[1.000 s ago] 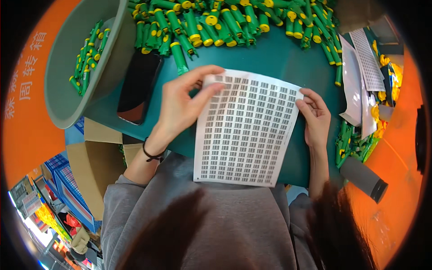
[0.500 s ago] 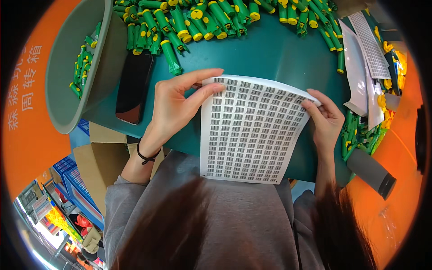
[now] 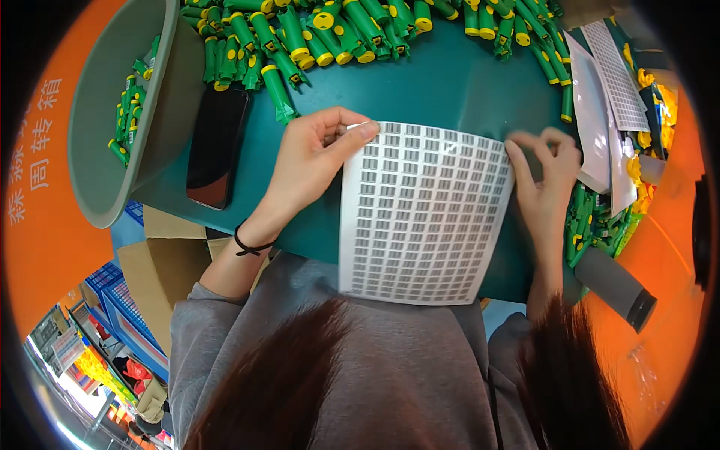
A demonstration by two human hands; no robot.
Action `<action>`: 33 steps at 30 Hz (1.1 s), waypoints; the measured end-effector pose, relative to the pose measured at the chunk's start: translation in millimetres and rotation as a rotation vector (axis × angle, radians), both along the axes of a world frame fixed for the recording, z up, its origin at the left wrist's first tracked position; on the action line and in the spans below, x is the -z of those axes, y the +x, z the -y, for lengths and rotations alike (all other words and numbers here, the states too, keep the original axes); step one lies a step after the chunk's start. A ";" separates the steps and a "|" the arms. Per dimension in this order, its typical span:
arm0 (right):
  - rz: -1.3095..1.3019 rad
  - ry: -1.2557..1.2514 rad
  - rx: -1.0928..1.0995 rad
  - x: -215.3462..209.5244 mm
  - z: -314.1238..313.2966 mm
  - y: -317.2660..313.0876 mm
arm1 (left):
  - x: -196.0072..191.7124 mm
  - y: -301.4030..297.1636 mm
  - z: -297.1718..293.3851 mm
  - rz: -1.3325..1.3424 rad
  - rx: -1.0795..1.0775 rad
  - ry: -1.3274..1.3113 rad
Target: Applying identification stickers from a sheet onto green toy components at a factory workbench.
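Observation:
A white sheet of small barcode stickers (image 3: 420, 217) lies on the teal table (image 3: 450, 82) in front of me. My left hand (image 3: 311, 161) pinches its top left corner between thumb and forefinger. My right hand (image 3: 547, 176) sits at the sheet's upper right edge with the fingertips curled together on a sticker there. A heap of green and yellow plastic toy pieces (image 3: 337, 30) fills the far side of the table.
A black phone (image 3: 217, 146) lies left of my left hand. A grey-green basin (image 3: 112, 112) holding more green pieces stands at the left. More sticker sheets (image 3: 611, 97) and a grey cylinder (image 3: 615, 289) lie at the right. Cardboard boxes (image 3: 157, 262) sit below the table.
The sheet has slid toward me and a little to the right. My right hand moved from gripping the sheet's right edge to picking at its upper right corner. My left hand kept its hold.

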State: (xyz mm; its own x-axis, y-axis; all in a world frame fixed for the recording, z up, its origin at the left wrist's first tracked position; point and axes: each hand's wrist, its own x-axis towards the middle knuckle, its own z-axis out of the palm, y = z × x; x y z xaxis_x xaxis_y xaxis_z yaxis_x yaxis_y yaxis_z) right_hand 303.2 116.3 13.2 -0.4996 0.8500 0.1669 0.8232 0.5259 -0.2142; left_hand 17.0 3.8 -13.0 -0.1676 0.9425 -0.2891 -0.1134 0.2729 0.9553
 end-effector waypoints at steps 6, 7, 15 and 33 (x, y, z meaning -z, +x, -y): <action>-0.310 -0.114 -0.394 19.6 20.9 -57.1 | 1.2 6.3 -4.6 -0.146 0.031 0.005; -0.394 -0.142 -0.388 30.4 21.4 -58.1 | -0.1 6.7 -3.7 -0.145 0.026 0.004; -0.357 0.076 -0.383 49.1 25.9 -59.9 | 8.2 4.8 -6.7 -1.107 0.090 0.561; -0.452 0.129 -0.344 46.1 15.9 -74.1 | 15.3 5.1 -23.5 -1.104 0.204 0.645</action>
State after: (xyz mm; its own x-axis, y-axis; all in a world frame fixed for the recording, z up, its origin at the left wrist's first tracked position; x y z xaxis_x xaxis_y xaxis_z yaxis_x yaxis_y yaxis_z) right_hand 229.0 100.4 -32.9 -0.5983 0.6101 0.5194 0.4422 0.7920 -0.4209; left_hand 22.1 27.4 -28.3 0.1379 0.8958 0.4225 0.8035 -0.3506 0.4811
